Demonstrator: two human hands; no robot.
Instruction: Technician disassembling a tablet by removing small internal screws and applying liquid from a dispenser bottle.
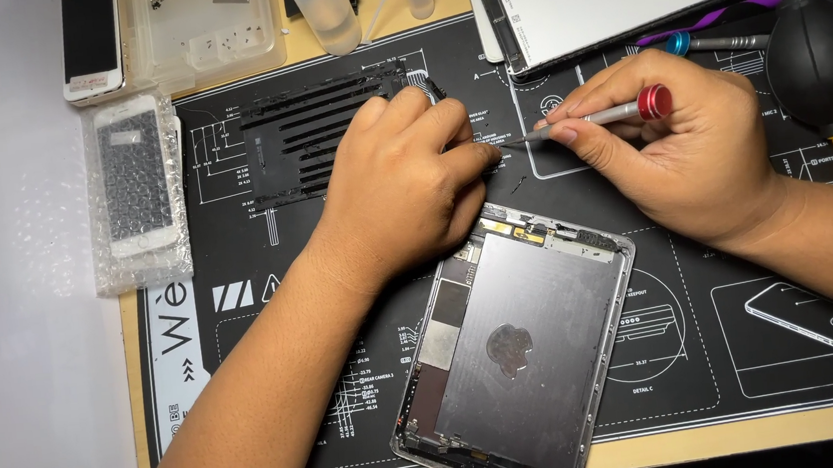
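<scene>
Silver opened tablet [522,350] lies just below both hands, long axis slanting toward the wearer; right hand [675,146] pinches a red-capped screwdriver [592,118] pointing left at the closed left hand [412,184], whose fingertips' contents stay hidden.

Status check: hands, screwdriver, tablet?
Right hand grips red-capped screwdriver. Left hand pinches at its tip, contents hidden. Opened tablet shell lies just below, unobstructed.

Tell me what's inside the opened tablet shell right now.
The tablet shell holds a large grey metal plate with a dark smudge, and small boards and connectors along its left and top edges. The left hand covers its top-left corner, so that part is hidden.
</scene>
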